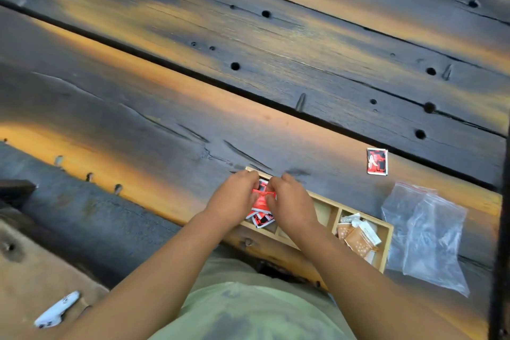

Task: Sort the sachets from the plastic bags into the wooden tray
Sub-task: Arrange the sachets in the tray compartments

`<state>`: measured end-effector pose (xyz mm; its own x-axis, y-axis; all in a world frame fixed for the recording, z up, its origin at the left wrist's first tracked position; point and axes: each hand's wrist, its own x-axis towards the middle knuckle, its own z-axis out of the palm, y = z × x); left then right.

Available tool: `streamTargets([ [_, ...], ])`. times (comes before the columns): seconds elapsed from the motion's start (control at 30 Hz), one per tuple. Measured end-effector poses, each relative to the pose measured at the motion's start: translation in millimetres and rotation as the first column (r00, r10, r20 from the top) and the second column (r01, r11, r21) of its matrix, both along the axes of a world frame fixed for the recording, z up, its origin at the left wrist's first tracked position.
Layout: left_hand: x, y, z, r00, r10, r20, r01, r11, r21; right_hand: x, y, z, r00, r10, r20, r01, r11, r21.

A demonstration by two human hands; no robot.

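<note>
Squaring red sachets over wooden tray's left compartment | left hand, right hand fingers pinching the stack to align it before dropping

Both hands are meeting over the left end of the wooden tray, which is lying on a dark plank table. The left hand and right hand are pinching one red sachet between them, above a heap of red sachets in that compartment. Orange sachets are filling the right compartment. Clear plastic bags are lying just right of the tray, and a lone red sachet is sitting farther back.
</note>
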<state>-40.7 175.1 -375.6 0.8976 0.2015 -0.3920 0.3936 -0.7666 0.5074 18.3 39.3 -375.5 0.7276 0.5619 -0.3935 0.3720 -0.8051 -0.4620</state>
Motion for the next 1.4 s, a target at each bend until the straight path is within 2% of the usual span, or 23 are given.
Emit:
streamTargets([
  [0.13,-5,-4,-5,0.999,-0.042,0.031,0.04,0.997,0.063,-9,-2,-2,0.996,0.019,0.083,-0.018,1.0,-0.007],
  [0.3,-3,-2,-9,0.998,-0.05,0.032,0.046,0.995,0.094,-9,-5,-6,0.996,0.011,0.086,-0.012,1.0,0.018],
  [0.4,3,2,-7,0.997,-0.072,0.01,0.071,0.994,0.079,-6,-7,-7,0.999,-0.018,0.036,0.016,0.998,0.062],
  [0.5,16,8,-2,0.998,-0.058,0.008,0.058,0.998,0.019,5,-13,-5,0.979,-0.171,-0.112,0.19,0.963,0.19],
  [0.57,29,7,3,0.999,-0.041,0.032,0.041,0.999,-0.006,18,-25,-2,0.942,-0.283,-0.182,0.32,0.922,0.219],
  [0.7,70,-14,7,0.997,-0.027,0.076,0.032,0.997,-0.067,51,-66,-2,0.851,-0.485,-0.204,0.523,0.821,0.23],
  [0.87,136,-76,-7,0.978,-0.211,0.01,0.208,0.958,-0.197,87,-125,-15,0.696,-0.689,-0.201,0.716,0.686,0.128],
  [0.93,157,-102,-19,0.955,-0.296,-0.021,0.285,0.935,-0.211,98,-144,-21,0.642,-0.744,-0.186,0.765,0.638,0.089],
  [1.03,183,-132,-35,0.942,-0.334,-0.024,0.322,0.923,-0.209,114,-162,-28,0.595,-0.786,-0.169,0.801,0.596,0.055],
  [1.23,225,-166,-59,0.941,-0.33,0.078,0.336,0.938,-0.088,139,-175,-48,0.56,-0.824,-0.092,0.829,0.556,0.062],
  [1.4,234,-181,-63,0.938,-0.337,0.081,0.338,0.941,0.009,148,-162,-54,0.577,-0.816,0.045,0.817,0.575,-0.05],
])
